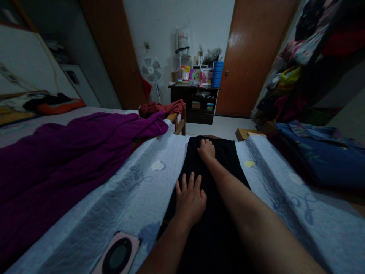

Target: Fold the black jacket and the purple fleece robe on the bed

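Observation:
A long black piece of cloth (219, 179), perhaps a folded garment, lies lengthwise on the light patterned bedspread (168, 148). My left hand (190, 199) rests flat on its left part, palm down with the fingers spread. Farther off, my right hand (207, 150) lies on the cloth near its far edge, the fingers slightly bent and no fold visibly gripped. My right forearm crosses the cloth's right side and hides part of it. The cloth's near end runs out of view between my arms.
A pink device with a round black face (116, 255) lies at lower left. Purple fabric (85, 152) spreads across the left. Folded blue clothing (316, 152) sits at right. Beyond the bed stand a fan (151, 69), a dark cabinet (188, 116) and a wooden door (242, 76).

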Motion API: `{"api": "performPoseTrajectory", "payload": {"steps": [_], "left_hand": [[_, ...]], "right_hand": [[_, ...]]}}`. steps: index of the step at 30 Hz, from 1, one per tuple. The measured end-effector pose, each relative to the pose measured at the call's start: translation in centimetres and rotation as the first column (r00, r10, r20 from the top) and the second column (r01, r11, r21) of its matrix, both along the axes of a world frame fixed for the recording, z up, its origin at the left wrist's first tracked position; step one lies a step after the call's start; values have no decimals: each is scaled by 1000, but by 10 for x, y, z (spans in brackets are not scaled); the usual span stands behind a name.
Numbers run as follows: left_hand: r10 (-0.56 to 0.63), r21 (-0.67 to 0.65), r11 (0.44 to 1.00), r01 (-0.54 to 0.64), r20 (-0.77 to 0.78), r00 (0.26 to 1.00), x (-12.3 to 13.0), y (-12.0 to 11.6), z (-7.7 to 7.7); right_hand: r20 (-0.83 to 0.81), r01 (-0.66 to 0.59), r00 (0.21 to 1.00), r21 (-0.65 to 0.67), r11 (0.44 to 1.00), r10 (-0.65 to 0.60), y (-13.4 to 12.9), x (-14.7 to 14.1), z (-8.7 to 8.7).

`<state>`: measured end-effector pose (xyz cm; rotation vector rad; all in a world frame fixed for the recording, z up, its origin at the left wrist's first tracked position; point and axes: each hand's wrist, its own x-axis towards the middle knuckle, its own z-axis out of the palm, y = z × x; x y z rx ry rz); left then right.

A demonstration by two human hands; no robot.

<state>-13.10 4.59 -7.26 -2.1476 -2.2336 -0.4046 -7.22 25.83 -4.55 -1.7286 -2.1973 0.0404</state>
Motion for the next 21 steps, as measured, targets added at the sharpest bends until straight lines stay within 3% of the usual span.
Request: {"api": "performPoseTrajectory", "payload": {"steps": [4,7,9,13,21], "left_hand": [[1,-9,1000,-1,16,1000,1,0,3],[-1,-15,1000,1,8,1000,1,0,3],[2,-24,1000,-2,0,1000,1,0,3],[7,-30,1000,-8,-16,1000,1,-1,3],[3,-51,999,-4,-8,1000,0,-2,6]], "right_hand": [[6,-194,981,19,981,194,-16,-1,4],[43,-366,927,-109,924,372,-35,-1,-3],[68,-412,900,-183,892,430,-43,0,-11],[81,-423,891,-215,880,447,-38,2,-23],[102,-395,905,-158,905,413,-13,0,-22]]}}
